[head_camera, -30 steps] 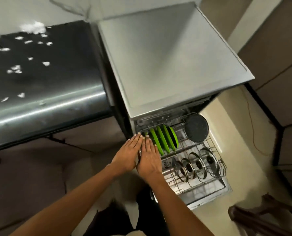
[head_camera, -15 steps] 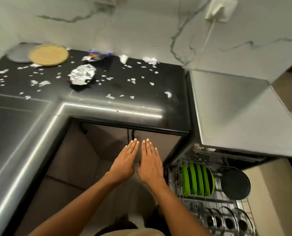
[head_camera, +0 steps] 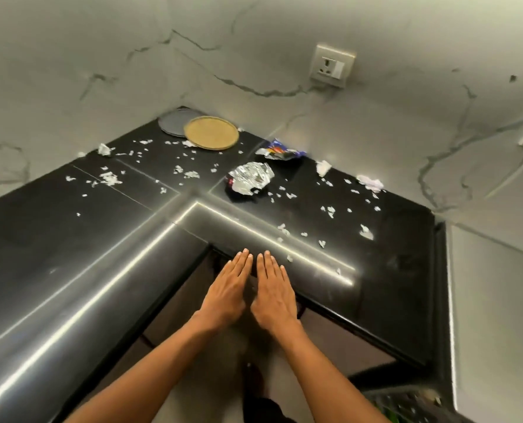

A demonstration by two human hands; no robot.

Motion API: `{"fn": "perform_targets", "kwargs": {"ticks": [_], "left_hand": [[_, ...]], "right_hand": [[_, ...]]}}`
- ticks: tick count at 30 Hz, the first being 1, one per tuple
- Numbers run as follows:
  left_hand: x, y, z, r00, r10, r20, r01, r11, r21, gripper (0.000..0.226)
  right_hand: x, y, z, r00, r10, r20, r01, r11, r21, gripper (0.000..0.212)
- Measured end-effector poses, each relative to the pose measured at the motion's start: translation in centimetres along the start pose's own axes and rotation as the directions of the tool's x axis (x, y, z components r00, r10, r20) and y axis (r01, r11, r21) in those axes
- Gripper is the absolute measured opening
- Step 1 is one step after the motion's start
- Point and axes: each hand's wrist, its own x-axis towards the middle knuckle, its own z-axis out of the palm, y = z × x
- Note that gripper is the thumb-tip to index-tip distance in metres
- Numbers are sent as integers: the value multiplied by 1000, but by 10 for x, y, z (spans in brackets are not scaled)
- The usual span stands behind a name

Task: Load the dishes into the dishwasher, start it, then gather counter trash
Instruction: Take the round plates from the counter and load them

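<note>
Both flat hands (head_camera: 254, 294) moved from the dishwasher (head_camera: 495, 315) to the counter (head_camera: 101, 270) edge.

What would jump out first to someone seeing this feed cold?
Probably the white paper scraps scattered over the black L-shaped counter, with a crumpled foil ball near the inner corner and a blue wrapper behind it. Two round plates, tan and grey, sit in the far corner. The left hand and right hand hover flat and empty at the counter's front edge.

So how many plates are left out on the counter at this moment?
2. A tan plate sits in the back corner of the black counter, overlapping a grey plate behind it on its left. None seems hidden elsewhere.
</note>
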Motion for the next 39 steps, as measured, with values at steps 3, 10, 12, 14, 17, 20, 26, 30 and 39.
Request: {"fn": "perform_targets", "kwargs": {"ticks": [3,10,12,14,17,20,26,30,39], "left_hand": [[33,-22,-11,996,-76,-42,77,997,25,86],[101,-65,-34,974,-208,-86,213,976,54,78],[120,-77,-37,964,-248,-101,254,966,50,78],[135,-88,-39,957,-271,-107,278,959,58,81],[156,-112,-42,943,-312,-113,320,945,62,84],[183,-140,-50,934,-334,-129,342,938,48,83],[247,-208,-69,926,-356,-126,362,931,37,80],[292,-249,-77,933,-349,-87,354,935,40,79],[387,-306,-95,928,-373,-11,373,928,13,85]], "right_hand": [[54,0,2,997,-71,-1,71,997,20,87],[162,-7,2,967,-252,48,250,967,38,76],[191,-7,5,959,-283,33,281,959,42,75],[218,-7,8,955,-296,36,294,955,35,76],[261,-8,9,944,-320,77,320,947,18,76],[304,-13,7,943,-326,66,326,945,4,74],[384,-36,6,950,-304,75,307,951,-26,72],[430,-50,4,961,-263,87,269,961,-71,69],[526,-59,-2,951,-213,222,260,942,-210,79]]}}
